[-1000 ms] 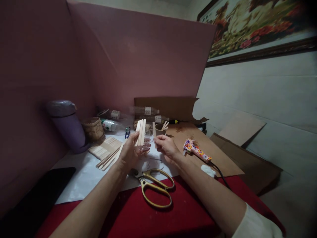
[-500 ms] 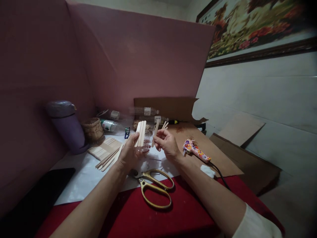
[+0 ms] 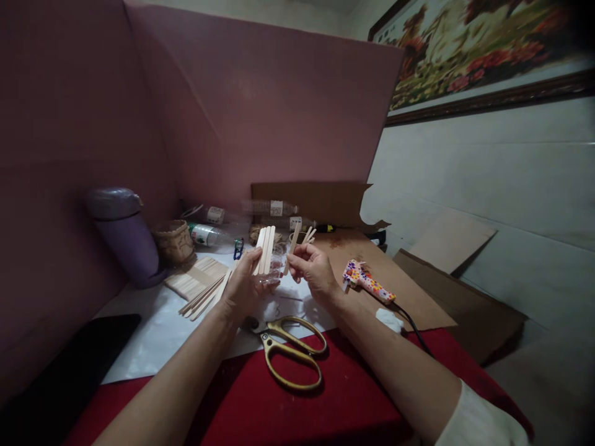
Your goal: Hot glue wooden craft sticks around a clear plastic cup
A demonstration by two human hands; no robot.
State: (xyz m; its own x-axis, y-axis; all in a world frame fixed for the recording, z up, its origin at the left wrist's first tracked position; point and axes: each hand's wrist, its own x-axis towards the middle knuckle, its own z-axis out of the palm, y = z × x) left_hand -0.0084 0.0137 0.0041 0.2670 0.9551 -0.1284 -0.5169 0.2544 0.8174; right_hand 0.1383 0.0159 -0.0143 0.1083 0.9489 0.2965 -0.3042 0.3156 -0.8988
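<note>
My left hand is closed around a clear plastic piece, seemingly part of a bottle, with several craft sticks standing side by side along it. Between the thumb and fingers of my right hand is a single craft stick, held nearly upright just right of that row and apart from it. Loose craft sticks and a banded stack of craft sticks lie left of my left hand. Gold-handled scissors rest below both hands, their blades partly hidden.
A flower-patterned glue gun with a black cord lies on cardboard at right. Plastic bottles, a woven-looking pot and a purple tumbler stand or lie at the back left. A black flat object is at near left.
</note>
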